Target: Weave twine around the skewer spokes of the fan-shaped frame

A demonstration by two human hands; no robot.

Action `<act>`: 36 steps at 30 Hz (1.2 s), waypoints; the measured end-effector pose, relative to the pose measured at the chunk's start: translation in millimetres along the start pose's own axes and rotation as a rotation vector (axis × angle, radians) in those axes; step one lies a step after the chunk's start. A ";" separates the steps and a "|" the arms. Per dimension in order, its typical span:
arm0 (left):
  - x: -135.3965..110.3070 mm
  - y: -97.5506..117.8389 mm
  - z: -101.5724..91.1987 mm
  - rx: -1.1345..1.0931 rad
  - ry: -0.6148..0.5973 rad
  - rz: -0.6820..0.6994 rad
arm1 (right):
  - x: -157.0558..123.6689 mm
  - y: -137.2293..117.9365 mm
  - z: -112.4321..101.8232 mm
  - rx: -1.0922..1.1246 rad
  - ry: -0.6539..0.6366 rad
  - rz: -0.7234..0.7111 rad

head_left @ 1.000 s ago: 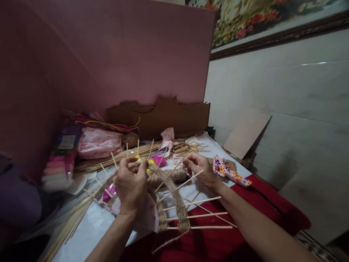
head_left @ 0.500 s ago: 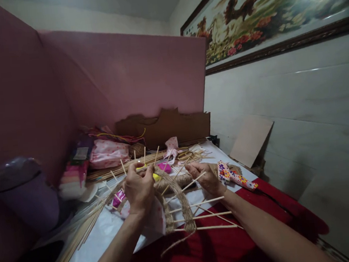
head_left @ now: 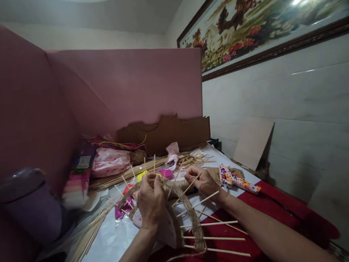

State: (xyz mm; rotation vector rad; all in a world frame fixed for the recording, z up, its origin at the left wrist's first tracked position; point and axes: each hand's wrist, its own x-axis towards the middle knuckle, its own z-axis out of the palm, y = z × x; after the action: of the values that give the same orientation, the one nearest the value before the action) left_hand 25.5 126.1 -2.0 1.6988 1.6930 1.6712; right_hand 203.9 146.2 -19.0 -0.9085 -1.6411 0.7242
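Note:
A fan-shaped piece of thin wooden sticks (head_left: 222, 222) radiates between my arms. Two curved bands of jute twine (head_left: 192, 209) are woven across the sticks, and a loose twine end (head_left: 180, 256) trails at the bottom. Pale printed fabric (head_left: 165, 230) covers its inner part. My left hand (head_left: 152, 201) pinches the upper part of the outer woven band, hiding some of it. My right hand (head_left: 204, 183) is closed, thumb and fingers together, beside a stick on the far right side; what lies between its fingertips is too small to make out.
A flower-patterned glue gun (head_left: 236, 179) lies right on the table. Behind are bundled sticks (head_left: 117, 175), a ball of twine (head_left: 138, 156), a pink fabric bundle (head_left: 111, 161) and torn cardboard (head_left: 165, 132). A lidded purple bin (head_left: 30, 210) stands left.
The stick-and-twine piece has shifted right and down in view, along with my left hand. My right hand stays near the sticks, its fingers now nearer a stick's tip. The camera view has tilted slightly.

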 end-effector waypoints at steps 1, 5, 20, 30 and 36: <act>-0.5 -1.0 0.8 -0.008 -0.004 0.002 | -0.2 0.2 -0.2 -0.002 -0.002 0.002; -2.6 -3.6 3.4 -0.045 -0.021 0.016 | -0.8 2.4 -1.9 0.014 -0.015 0.012; -7.0 -9.9 7.6 -0.099 -0.041 0.027 | 0.1 8.0 0.5 0.031 0.019 0.008; -8.1 -8.0 9.2 -0.125 -0.034 0.006 | 0.8 9.4 -0.8 0.028 0.032 -0.001; -8.4 -8.8 9.5 -0.129 -0.025 0.020 | 1.3 11.5 -0.5 0.011 0.041 -0.018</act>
State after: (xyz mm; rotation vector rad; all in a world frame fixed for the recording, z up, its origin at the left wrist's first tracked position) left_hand 30.7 127.3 -16.4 1.6754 1.5265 1.7206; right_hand 206.5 153.4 -27.7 -0.8940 -1.6065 0.6973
